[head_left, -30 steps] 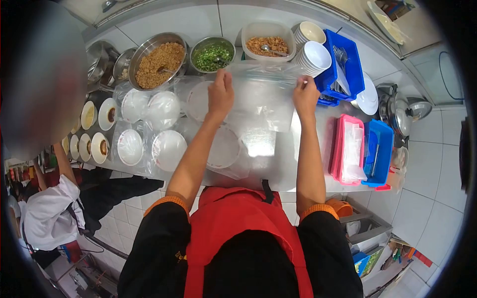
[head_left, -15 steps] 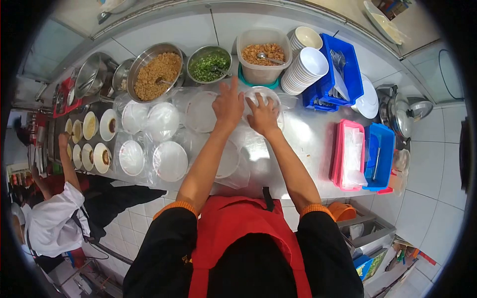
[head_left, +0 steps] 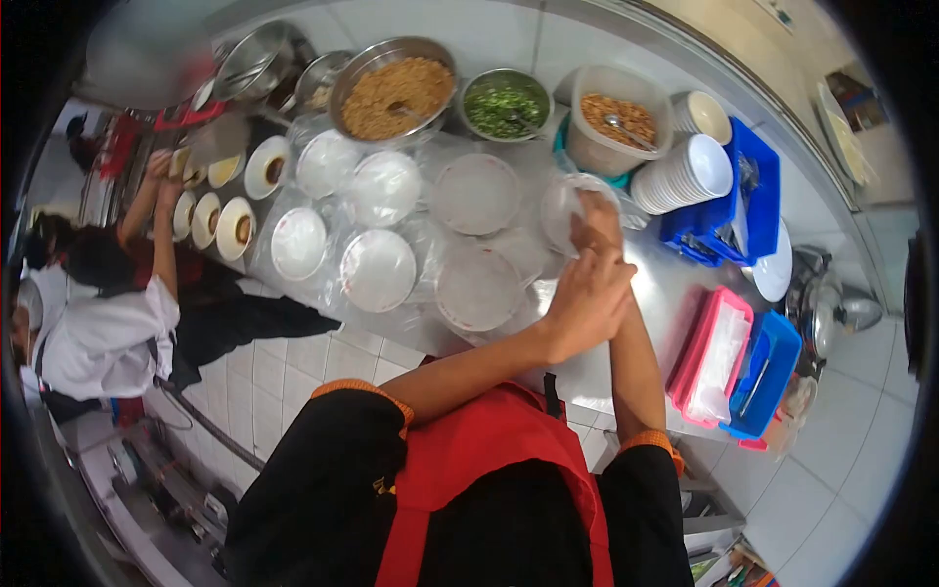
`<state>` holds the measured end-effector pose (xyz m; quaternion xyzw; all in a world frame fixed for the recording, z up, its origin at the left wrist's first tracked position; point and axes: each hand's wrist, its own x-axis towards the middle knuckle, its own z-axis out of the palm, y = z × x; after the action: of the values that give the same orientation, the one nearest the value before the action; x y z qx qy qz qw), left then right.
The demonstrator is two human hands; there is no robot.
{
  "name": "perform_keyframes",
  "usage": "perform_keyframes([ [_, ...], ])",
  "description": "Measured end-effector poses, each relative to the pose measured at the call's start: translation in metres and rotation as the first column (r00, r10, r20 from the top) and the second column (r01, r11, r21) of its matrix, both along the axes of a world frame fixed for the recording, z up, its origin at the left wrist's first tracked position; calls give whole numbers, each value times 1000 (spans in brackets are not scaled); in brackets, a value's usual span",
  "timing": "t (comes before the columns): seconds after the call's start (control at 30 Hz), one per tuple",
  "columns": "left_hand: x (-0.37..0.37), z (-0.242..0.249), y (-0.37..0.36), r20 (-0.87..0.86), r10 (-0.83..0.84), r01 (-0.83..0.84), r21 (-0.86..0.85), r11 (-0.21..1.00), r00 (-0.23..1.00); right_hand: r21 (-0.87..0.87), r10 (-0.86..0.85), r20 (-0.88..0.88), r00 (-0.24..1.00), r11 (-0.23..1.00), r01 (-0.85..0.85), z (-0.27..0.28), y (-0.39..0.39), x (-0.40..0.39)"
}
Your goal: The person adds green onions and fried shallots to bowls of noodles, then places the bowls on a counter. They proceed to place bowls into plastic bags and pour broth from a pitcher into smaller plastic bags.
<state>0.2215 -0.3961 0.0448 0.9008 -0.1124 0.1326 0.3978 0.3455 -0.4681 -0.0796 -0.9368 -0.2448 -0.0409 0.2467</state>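
Note:
My left hand lies across my right wrist, its fingers bent around it. Just beyond, my right hand is smeared by motion over a white round dish in clear plastic. How its fingers are held is lost in the blur. To the left of my hands, more white round dishes with faint pink marks, such as this dish and another dish, lie in rows under clear plastic film on the metal table.
Along the back stand a bowl of brown crumbly food, a bowl of chopped greens, a tub, stacked white bowls and a blue cutlery basket. Pink and blue trays sit right. A co-worker reaches over filled bowls.
My left hand has left the plastic-covered dishes and moved right onto my right wrist. My right hand stays over the same dish. The view has shifted, and the co-worker's hands have come together.

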Motion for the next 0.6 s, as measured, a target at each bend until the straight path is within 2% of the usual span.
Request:
perform_keyframes([
  [0.03,-5,4,2,26,-37,37,-26,999,999,75,-11,81,997,997,5,22,-1,-4],
  [0.1,-18,8,8,-2,-31,31,-20,999,1000,35,-171,92,981,985,168,56,1,-21],
  [0.13,-26,10,12,-20,-66,66,-37,997,998,-14,-198,133,971,979,202,61,3,-31],
  [0.17,-34,10,15,-37,-108,106,-56,993,993,-16,-192,135,972,981,196,60,2,-38],
  [0.23,-50,6,26,-51,-130,127,-69,990,990,-77,25,147,989,997,-14,53,-3,-51],
  [0.27,-56,6,32,-61,-142,136,-99,986,988,-112,67,134,989,992,-52,52,-5,-56],
  [0.37,-71,2,52,-83,-151,138,-146,980,985,-128,37,124,992,992,-21,61,-8,-64],
  [0.47,-71,1,61,-127,-103,90,-102,991,987,-162,-6,77,997,987,19,64,-25,-69],
  [0.57,-77,5,83,-99,21,-32,-109,993,995,-100,1,40,999,995,3,65,-31,-78],
  [0.6,-78,4,87,-223,-45,-5,-217,976,974,-71,13,53,999,997,-9,62,-36,-80],
])
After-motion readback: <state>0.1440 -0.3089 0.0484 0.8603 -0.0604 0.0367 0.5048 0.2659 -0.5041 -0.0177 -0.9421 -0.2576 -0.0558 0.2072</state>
